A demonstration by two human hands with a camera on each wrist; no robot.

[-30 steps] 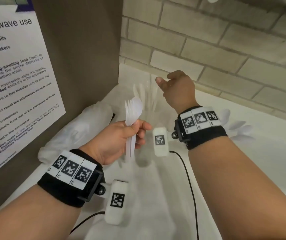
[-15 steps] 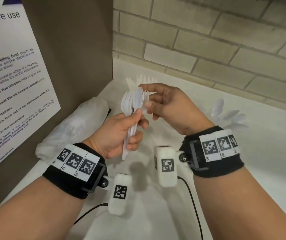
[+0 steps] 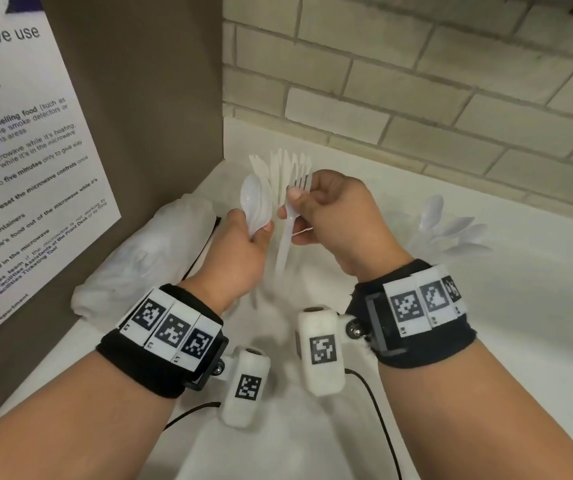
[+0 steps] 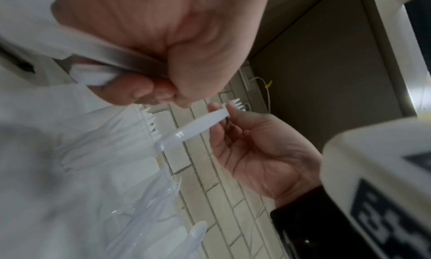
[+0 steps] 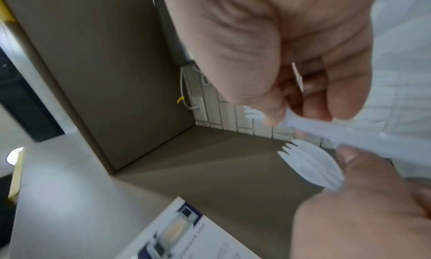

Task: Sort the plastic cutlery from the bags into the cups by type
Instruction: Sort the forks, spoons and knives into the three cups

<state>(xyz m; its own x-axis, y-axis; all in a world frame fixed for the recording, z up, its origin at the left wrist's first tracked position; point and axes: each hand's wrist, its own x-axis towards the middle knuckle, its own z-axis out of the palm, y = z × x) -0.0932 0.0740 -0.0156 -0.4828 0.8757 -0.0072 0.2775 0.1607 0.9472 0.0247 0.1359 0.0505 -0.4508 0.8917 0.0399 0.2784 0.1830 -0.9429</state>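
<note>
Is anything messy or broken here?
Nothing looks broken or spilled. The left hand holds spoons, the right hand pinches forks, and a plastic bag lies slumped against the side panel.

A small bunch of white plastic spoons (image 3: pixel 254 206) stands upright, bowls up, handles gripped from below. Just beside it a white plastic fork (image 3: pixel 293 216) is held upright, tines up. More spoons (image 3: pixel 451 230) fan out at right.

Got black bands (image 3: pixel 160 372) on both my wrists, white coded tags on top, chunky white cameras (image 3: pixel 321 351) with black cables.
</note>
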